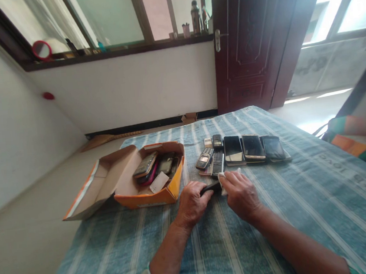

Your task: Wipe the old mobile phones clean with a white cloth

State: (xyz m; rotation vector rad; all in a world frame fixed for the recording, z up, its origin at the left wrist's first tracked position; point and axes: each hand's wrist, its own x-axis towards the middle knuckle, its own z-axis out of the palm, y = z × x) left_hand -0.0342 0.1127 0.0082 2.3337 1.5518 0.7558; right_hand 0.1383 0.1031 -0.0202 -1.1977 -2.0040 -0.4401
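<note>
My left hand grips one end of a slim black phone, seen nearly edge-on above the bed. Pressed to the phone's other end is a crumpled white tissue, pinched by my right hand, whose fingers hide that end. Just beyond my hands lie a keypad phone with a rounded body and a longer black keypad phone. To their right, smartphones rest in a row: a black one, a gold-edged one and a dark one.
An open orange cardboard box holding several phones and a white card stands left of my hands, its lid folded outward. Striped blue cloth covers the surface. Beyond are a dark red door and a windowsill.
</note>
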